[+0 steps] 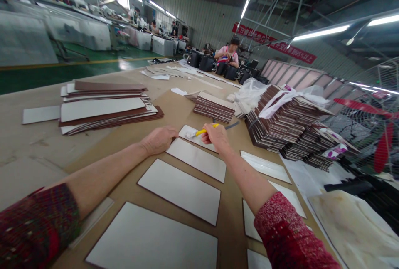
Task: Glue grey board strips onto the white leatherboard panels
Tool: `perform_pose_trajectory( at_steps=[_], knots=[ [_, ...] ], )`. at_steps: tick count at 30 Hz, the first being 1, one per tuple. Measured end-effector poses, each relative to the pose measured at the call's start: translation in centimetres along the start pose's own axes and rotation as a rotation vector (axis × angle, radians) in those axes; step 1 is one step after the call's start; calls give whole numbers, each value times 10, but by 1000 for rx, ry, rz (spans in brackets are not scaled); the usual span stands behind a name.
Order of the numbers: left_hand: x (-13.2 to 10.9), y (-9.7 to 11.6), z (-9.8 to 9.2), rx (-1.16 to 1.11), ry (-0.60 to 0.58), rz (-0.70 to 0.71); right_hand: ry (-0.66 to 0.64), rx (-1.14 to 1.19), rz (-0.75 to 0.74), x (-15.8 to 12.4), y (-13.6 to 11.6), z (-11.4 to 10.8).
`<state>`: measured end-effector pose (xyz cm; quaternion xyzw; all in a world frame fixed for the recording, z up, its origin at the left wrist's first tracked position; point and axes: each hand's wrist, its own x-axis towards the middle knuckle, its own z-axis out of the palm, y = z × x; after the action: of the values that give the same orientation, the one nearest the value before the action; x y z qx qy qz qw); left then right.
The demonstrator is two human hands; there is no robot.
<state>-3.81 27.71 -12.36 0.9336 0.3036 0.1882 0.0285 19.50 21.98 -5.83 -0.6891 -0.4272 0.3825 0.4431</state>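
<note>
My right hand (pixel 215 136) is closed round the yellow handle of a brush (pixel 201 132), whose pale tip rests on the farthest white panel (pixel 187 132) in the middle row. At that panel's left corner, my left hand (pixel 161 139) has its fingers drawn together on the edge; the fingertips are partly hidden. Nearer to me in the same row lie more flat white panels with dark edges: a narrow panel (pixel 198 159), a wider panel (pixel 183 190) and a large panel (pixel 156 240). Another row, with a glossy panel (pixel 264 166) at its far end, lies beyond my right forearm.
Brown-and-white strips (pixel 102 109) are piled at left. A small stack (pixel 215 107) stands ahead, and tall tied stacks (pixel 283 119) stand at right beside a red-bladed fan (pixel 383 136). A pale cloth (pixel 355 223) lies near right. A person (pixel 229 55) sits at the far end among black bags (pixel 205 63).
</note>
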Motion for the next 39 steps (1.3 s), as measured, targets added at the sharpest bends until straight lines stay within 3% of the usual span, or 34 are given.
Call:
perform_pose_trajectory(
  at_steps=[16,25,29,33,36,39],
  knots=[
    [-2,-3,2,16,39,23,130,-101,63,-31,19,-100],
    [-2,-4,3,10,33,12,231,-37,37,-47,26,-133],
    [-3,-2,4,-5,33,0,265,35,3,-52,22,-134],
    [0,-5,0,-19,22,-34,220,154,-36,-64,8,-121],
    [0,-9,-16,-39,-8,-38,126,226,-42,-76,-7,-101],
    [-11,-6,-37,-73,-83,44,21,266,-29,-86,-16,-78]
  ],
)
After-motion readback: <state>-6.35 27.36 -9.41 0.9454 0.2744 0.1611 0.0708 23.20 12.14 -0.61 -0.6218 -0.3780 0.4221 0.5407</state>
